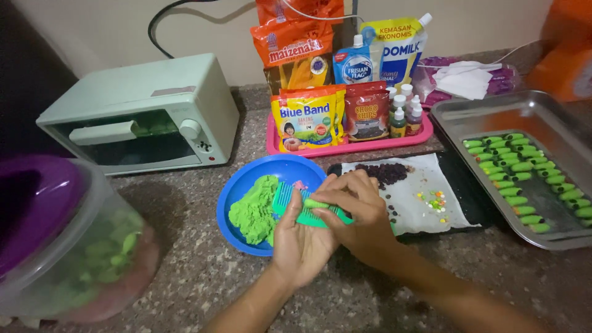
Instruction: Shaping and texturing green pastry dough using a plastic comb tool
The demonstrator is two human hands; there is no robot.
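My left hand (pixel 302 243) lies palm up over the near edge of a blue plate (pixel 280 168) and holds a green comb (pixel 290 200) across its fingers. My right hand (pixel 361 213) presses a small roll of green dough (pixel 316 203) onto the comb's teeth with its fingertips. A lump of green dough (pixel 253 209) sits on the plate just left of the hands. A white sheet (pixel 413 191) with dark chocolate chips (pixel 383 172) and coloured sprinkles (pixel 436 200) lies to the right of the hands.
A metal tray (pixel 558 139) at the right carries rows of shaped green dough pieces (pixel 524 179). A pink tray (pixel 351 147) with packets and small bottles stands behind. A pale green toaster oven (pixel 139 114) is at the back left, a plastic tub (pixel 68 246) with a purple lid at the near left.
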